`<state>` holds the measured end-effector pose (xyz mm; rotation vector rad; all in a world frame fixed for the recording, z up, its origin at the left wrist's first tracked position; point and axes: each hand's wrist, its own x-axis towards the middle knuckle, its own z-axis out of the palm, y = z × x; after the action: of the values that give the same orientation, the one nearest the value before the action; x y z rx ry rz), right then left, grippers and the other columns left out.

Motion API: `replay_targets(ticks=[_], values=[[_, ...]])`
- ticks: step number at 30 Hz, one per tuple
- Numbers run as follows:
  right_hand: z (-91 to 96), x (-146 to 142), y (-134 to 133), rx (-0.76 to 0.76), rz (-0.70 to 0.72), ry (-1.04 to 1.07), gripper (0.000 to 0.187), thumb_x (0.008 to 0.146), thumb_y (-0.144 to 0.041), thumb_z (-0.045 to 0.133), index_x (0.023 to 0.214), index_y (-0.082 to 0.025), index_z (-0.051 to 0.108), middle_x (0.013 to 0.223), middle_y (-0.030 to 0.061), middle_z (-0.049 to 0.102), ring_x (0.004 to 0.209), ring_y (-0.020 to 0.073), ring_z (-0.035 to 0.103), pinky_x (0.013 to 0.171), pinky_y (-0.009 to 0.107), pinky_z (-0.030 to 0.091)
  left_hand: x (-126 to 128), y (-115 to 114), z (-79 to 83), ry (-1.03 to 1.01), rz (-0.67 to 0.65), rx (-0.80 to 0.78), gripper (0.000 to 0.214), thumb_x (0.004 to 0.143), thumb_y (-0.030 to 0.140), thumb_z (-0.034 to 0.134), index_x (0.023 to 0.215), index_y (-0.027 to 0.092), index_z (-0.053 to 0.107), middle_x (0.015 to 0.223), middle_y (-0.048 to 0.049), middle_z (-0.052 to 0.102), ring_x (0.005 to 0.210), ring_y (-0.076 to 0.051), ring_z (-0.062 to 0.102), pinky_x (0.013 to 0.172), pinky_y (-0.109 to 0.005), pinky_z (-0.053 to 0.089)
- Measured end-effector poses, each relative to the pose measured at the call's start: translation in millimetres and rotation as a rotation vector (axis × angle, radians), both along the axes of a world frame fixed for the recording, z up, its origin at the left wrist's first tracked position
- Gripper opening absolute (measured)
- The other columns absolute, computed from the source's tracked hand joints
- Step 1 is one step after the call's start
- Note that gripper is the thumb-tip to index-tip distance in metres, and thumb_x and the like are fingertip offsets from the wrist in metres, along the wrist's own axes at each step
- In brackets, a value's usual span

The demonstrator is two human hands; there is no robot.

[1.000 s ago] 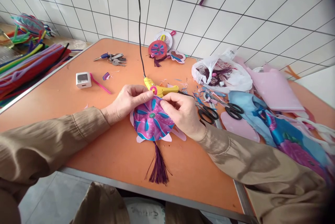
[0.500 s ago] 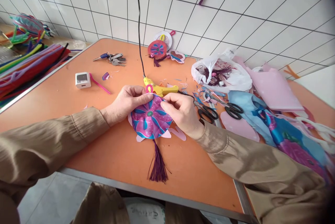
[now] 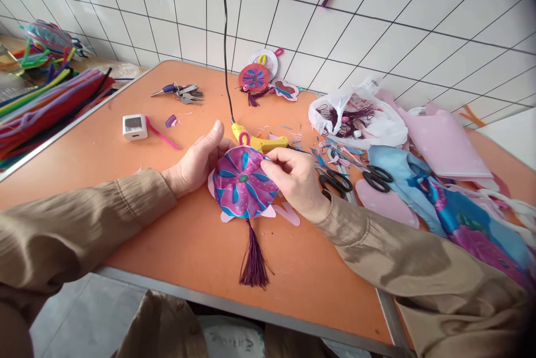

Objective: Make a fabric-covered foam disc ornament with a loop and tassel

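A round pleated pendant (image 3: 245, 193) in purple and blue satin hangs over the orange table in front of me, a small green dot at its centre. Its dark purple tassel (image 3: 253, 263) points toward me, and a pink loop (image 3: 244, 139) tops it. My right hand (image 3: 295, 179) pinches the pendant's upper right edge between thumb and fingers. At the left edge is my left hand (image 3: 203, 160), thumb raised off the cloth, its other fingers partly hidden behind the pendant. Pink card with cut points (image 3: 268, 212) shows beneath the satin.
A yellow glue gun (image 3: 263, 143) with a black cord lies behind the pendant. Scissors (image 3: 335, 181), cloth scraps and a white plastic bag (image 3: 379, 118) are on the right. Keys (image 3: 188, 92) and a white charger (image 3: 134, 127) lie to the left; finished pendants (image 3: 254, 77) lean by the wall.
My left thumb has let go of the pendant's top edge and lifted up and left. The right hand keeps its pinch. The whole view has shifted slightly.
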<state>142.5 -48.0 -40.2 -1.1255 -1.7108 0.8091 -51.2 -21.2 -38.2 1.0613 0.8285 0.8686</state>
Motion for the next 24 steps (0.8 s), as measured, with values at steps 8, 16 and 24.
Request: replay_targets(ticks=[8, 16, 24], values=[[0.1, -0.7, -0.3, 0.001, -0.003, -0.002, 0.022, 0.08, -0.031, 0.058, 0.062, -0.019, 0.054, 0.055, -0.0039, 0.044, 0.05, 0.0089, 0.037, 0.048, 0.026, 0.03, -0.2, -2.4, -1.8, 0.121, 0.027, 0.083, 0.049, 0.057, 0.054, 0.092, 0.065, 0.011, 0.069, 0.06, -0.0041, 0.069, 0.049, -0.012, 0.057, 0.047, -0.022, 0.045], [-2.0, -0.4, 0.5, 0.003, 0.013, -0.002, 0.023, 0.08, -0.029, 0.057, 0.061, -0.019, 0.053, 0.056, -0.0039, 0.044, 0.051, 0.0089, 0.038, 0.049, 0.026, 0.032, -0.3, -3.5, -5.0, 0.105, 0.025, 0.069, 0.046, 0.059, 0.051, 0.092, 0.07, 0.01, 0.074, 0.065, -0.005, 0.073, 0.053, -0.011, 0.062, 0.05, -0.019, 0.048], [-2.5, 0.3, 1.4, 0.076, 0.023, -0.05, 0.028, 0.081, -0.026, 0.058, 0.057, -0.02, 0.046, 0.054, -0.0052, 0.039, 0.051, 0.0084, 0.034, 0.049, 0.026, 0.03, 0.4, -4.1, -3.9, 0.044, 0.027, 0.057, 0.038, 0.06, 0.044, 0.094, 0.07, 0.011, 0.077, 0.066, -0.0035, 0.075, 0.053, -0.011, 0.065, 0.051, -0.018, 0.052]])
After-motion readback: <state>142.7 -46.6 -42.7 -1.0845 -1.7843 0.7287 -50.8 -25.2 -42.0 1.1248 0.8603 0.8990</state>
